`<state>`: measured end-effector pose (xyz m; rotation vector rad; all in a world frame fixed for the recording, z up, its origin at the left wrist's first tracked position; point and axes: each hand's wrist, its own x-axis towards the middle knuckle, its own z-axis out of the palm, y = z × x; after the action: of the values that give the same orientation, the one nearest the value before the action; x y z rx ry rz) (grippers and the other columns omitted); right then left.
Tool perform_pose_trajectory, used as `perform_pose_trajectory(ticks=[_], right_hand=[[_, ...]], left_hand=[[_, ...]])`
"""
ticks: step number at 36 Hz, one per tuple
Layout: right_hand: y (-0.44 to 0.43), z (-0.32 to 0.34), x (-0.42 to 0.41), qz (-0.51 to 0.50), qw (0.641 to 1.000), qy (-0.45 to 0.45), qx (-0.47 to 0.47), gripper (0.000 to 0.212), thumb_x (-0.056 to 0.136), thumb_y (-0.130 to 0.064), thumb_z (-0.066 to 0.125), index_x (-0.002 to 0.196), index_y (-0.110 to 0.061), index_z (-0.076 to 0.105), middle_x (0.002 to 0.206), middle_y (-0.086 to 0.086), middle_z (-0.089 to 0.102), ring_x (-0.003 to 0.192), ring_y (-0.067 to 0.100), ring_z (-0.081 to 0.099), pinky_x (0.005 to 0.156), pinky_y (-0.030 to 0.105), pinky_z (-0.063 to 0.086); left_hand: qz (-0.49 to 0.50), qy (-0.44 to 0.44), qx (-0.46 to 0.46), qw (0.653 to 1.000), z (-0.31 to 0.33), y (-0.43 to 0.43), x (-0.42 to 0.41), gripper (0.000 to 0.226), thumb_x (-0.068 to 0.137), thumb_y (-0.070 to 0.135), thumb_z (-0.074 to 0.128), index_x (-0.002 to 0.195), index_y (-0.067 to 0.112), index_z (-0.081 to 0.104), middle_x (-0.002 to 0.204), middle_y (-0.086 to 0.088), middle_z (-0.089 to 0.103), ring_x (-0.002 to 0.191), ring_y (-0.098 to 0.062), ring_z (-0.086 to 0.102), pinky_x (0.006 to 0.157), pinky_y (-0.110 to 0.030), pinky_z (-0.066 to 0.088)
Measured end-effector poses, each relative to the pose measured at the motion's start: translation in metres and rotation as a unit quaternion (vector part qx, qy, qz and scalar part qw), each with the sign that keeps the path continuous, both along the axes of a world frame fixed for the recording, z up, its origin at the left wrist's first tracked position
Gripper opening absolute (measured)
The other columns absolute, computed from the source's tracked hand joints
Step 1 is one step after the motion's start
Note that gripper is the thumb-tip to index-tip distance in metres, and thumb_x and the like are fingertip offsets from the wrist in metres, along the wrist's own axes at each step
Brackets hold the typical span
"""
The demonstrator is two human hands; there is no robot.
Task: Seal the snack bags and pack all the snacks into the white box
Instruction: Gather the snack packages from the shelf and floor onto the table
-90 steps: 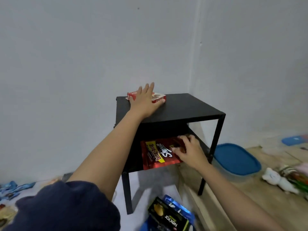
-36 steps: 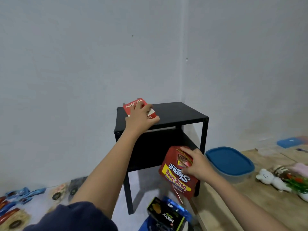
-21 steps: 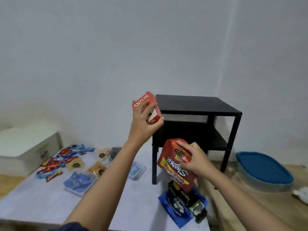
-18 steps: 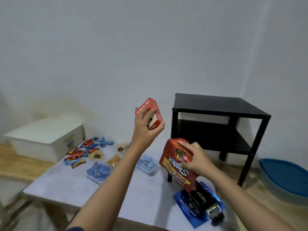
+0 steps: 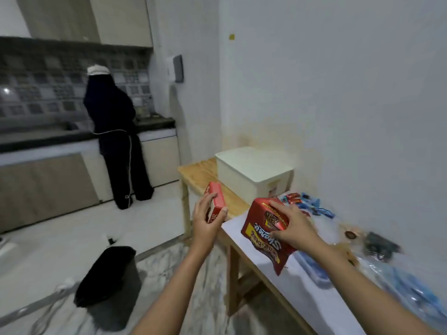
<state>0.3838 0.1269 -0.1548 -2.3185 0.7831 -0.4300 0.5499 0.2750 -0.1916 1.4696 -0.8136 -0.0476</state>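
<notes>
— What's in each hand?

— The left hand [image 5: 205,223] grips a small red box [image 5: 216,203], held upright off the table's edge. The right hand [image 5: 291,229] clasps a red snack bag [image 5: 260,234] above the white-topped table [image 5: 300,284].

— And the white box [image 5: 251,171]?

— On the wooden table [image 5: 200,172] by the wall, lid on, I think; it's blurry. Small wrapped snacks [image 5: 304,204] lie just beside it.

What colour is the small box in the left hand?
Red, with white lettering; the small box in the left hand shows in the head view.
</notes>
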Motion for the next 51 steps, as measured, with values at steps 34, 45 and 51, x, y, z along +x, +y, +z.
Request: perform_pose_trajectory(ticks=[34, 45, 51], right_hand=[[0.183, -0.346, 0.744, 0.256, 0.939, 0.197, 0.115, 0.077, 0.072, -0.016, 0.073, 0.139, -0.03, 0.039, 0.12, 0.009, 0.039, 0.1, 0.027, 0.057, 0.091, 0.035, 0.051], [0.215, -0.533, 0.815, 0.193, 0.943, 0.238, 0.131, 0.078, 0.076, -0.025, 0.074, 0.142, -0.027, 0.034, 0.127, 0.009, 0.032, 0.105, 0.032, 0.057, 0.091, 0.039, 0.051], [0.216, -0.562, 0.83, 0.256, 0.898, 0.306, 0.186, 0.085, 0.08, -0.035, 0.07, 0.148, -0.022, 0.021, 0.14, 0.017, 0.023, 0.132, 0.03, 0.036, 0.108, 0.031, 0.032]], left_hand=[[0.353, 0.311, 0.205, 0.858, -0.352, 0.235, 0.518, 0.048, 0.077, 0.049, 0.066, 0.121, 0.044, 0.047, 0.134, 0.0, 0.045, 0.126, -0.013, 0.04, 0.11, -0.036, 0.032], [0.314, 0.394, 0.294, 0.812, -0.541, 0.234, 0.602, 0.055, 0.075, 0.063, 0.06, 0.122, 0.034, 0.054, 0.124, 0.005, 0.05, 0.118, -0.015, 0.047, 0.102, -0.037, 0.042], [0.29, 0.461, 0.288, 0.788, -0.564, 0.243, 0.613, 0.097, 0.063, 0.078, 0.054, 0.141, 0.024, 0.037, 0.148, -0.002, 0.035, 0.135, -0.019, 0.035, 0.112, -0.043, 0.03]])
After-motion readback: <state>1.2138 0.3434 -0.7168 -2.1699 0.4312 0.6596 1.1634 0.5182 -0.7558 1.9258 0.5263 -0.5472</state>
